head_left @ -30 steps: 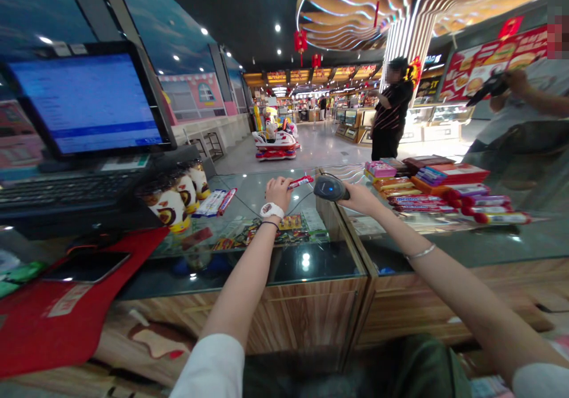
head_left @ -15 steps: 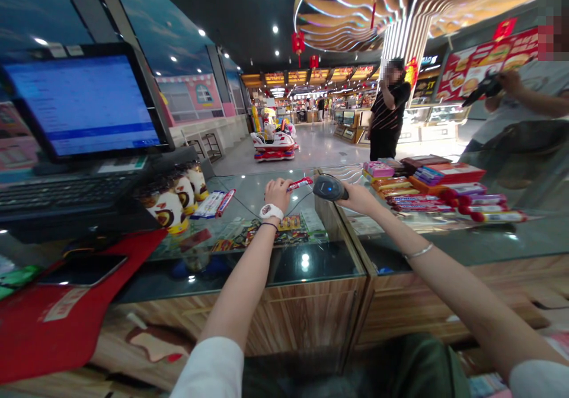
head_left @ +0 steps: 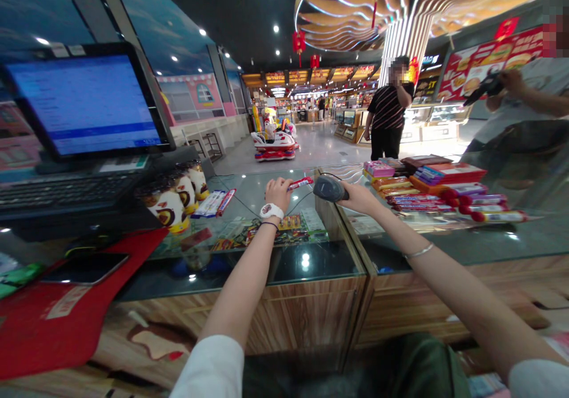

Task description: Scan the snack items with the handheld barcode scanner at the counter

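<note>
My left hand (head_left: 278, 194) is closed on a small candy bar in a red wrapper (head_left: 301, 183), which sticks out to the right over the glass counter (head_left: 249, 193). Wrapped round the handle of a dark grey barcode scanner (head_left: 329, 188) is my right hand (head_left: 358, 198). The scanner's head points left, with a narrow gap between it and the bar. A cable (head_left: 303, 197) runs from near the scanner across the glass. To the left of my left hand lie a few wrapped bars (head_left: 215, 203) in blue, white and red.
Several topped cups (head_left: 171, 208) stand by the keyboard (head_left: 66, 193) and monitor (head_left: 89, 101). A phone (head_left: 86, 267) rests on a red mat (head_left: 84, 321). Stacked candy packs (head_left: 420, 199) fill the counter's right part. Beyond it are a person in black (head_left: 386, 113) and another holding a camera (head_left: 484, 88).
The blue light on top of the scanner has gone out. My hands, the bar and the scanner are practically still. The person in black has shifted their stance and arm.
</note>
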{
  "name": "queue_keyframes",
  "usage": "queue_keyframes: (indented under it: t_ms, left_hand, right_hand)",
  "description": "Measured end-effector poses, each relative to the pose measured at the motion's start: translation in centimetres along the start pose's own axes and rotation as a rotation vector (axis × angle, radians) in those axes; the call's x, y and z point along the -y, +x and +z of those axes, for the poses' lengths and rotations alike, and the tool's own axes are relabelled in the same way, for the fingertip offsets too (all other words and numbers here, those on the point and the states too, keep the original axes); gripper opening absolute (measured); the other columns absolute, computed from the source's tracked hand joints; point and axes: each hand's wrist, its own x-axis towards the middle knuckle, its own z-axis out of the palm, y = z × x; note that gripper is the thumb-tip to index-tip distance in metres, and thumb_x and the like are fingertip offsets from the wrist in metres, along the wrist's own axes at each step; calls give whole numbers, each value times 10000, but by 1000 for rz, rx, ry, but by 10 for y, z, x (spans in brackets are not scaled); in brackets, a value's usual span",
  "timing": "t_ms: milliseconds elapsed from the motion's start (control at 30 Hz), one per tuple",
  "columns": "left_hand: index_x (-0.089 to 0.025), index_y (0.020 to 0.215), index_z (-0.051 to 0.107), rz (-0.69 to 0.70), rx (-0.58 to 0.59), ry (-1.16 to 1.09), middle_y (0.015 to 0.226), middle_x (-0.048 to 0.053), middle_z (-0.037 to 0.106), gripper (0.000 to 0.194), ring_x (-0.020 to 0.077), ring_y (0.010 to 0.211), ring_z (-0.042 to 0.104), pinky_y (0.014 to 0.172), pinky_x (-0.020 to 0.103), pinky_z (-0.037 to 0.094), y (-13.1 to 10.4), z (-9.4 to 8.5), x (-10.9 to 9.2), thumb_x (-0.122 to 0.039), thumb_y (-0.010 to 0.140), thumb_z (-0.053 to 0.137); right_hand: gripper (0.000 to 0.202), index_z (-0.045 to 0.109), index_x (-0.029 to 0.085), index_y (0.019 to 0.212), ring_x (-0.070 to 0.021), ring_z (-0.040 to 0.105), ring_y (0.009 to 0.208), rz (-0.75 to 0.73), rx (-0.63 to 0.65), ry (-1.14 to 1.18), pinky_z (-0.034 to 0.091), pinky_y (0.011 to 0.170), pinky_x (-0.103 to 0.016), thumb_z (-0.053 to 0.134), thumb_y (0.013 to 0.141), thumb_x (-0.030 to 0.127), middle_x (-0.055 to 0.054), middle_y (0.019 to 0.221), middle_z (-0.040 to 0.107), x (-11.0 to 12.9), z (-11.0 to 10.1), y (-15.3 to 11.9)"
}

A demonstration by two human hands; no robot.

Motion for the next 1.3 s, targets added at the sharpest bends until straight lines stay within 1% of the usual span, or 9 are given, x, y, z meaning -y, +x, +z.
queue_keyframes:
  t_ms: [167, 333, 600, 767, 967, 1033, 1133, 1233, 1300]
  left_hand:
    - [-267, 1164, 673, -16, 27, 10, 1087, 70, 656, 268, 255, 1080, 579, 1066, 423, 368, 0, -2, -3, -213, 922, 572]
    - [-258, 1164, 676, -1, 28, 3, 1076, 69, 658, 264, 251, 1069, 585, 1093, 432, 346, 1, -1, -2, -219, 931, 558]
    - [-258, 1161, 683, -4, 2, -16, 1082, 67, 658, 267, 248, 1077, 589, 1109, 434, 341, -1, -4, -5, -214, 925, 567]
    - [-263, 1159, 687, -9, 10, -22, 1082, 65, 662, 273, 247, 1070, 597, 1115, 433, 344, -2, -6, -7, -203, 915, 582]
    - [-267, 1159, 690, -8, -2, -47, 1084, 68, 669, 273, 248, 1077, 601, 1104, 441, 363, -4, -8, -11, -201, 913, 589]
    - [-266, 1164, 688, 9, -7, -59, 1080, 65, 673, 272, 244, 1075, 600, 1101, 438, 370, -6, -11, -15, -209, 915, 594]
    - [-270, 1162, 689, 44, -12, -46, 1074, 58, 671, 266, 233, 1067, 603, 1118, 434, 355, -8, -15, -23, -210, 918, 598]
    - [-272, 1161, 687, 72, -7, -24, 1077, 51, 666, 264, 220, 1055, 606, 1134, 429, 340, -10, -19, -31, -206, 920, 603]
    - [-271, 1139, 690, 96, -2, -20, 1051, 41, 666, 239, 208, 1023, 609, 1123, 418, 353, -12, -24, -35, -211, 924, 605]
  right_hand:
    - [527, 538, 172, 1278, -311, 673, 997, -137, 21, 33, 491, 818, -368, 643, 786, 326, -122, 1112, 715, -8, -1, 0]
    - [542, 551, 163, 1289, -293, 623, 1090, -290, -10, 80, 460, 922, -387, 573, 748, 182, -136, 1213, 664, -33, 9, 5]
    - [582, 649, 149, 1196, -294, 629, 1069, -257, 43, 31, 465, 925, -404, 536, 631, 69, -144, 1158, 689, -70, 26, 11]
    - [628, 638, 140, 1235, -287, 641, 1051, -276, 86, 100, 486, 917, -412, 511, 627, 45, -138, 1146, 699, -71, 30, 10]
    - [607, 665, 141, 1159, -264, 657, 1047, -245, 119, 216, 501, 956, -411, 486, 592, 19, -114, 1110, 714, -71, 35, 10]
    - [599, 678, 151, 1118, -251, 657, 1063, -219, 67, 252, 507, 965, -407, 457, 580, 9, -101, 1095, 717, -71, 34, 11]
    - [593, 675, 173, 1119, -251, 634, 1131, -197, -134, 256, 499, 1001, -432, 442, 600, 7, -99, 1145, 698, -62, 27, 12]
    - [557, 629, 192, 1211, -269, 580, 1221, -254, -353, 187, 451, 1069, -491, 474, 699, 39, -110, 1254, 651, -34, 16, 11]
    - [509, 597, 199, 1268, -277, 560, 1248, -321, -375, 110, 422, 1098, -516, 510, 778, 94, -117, 1295, 632, -7, 11, 10]
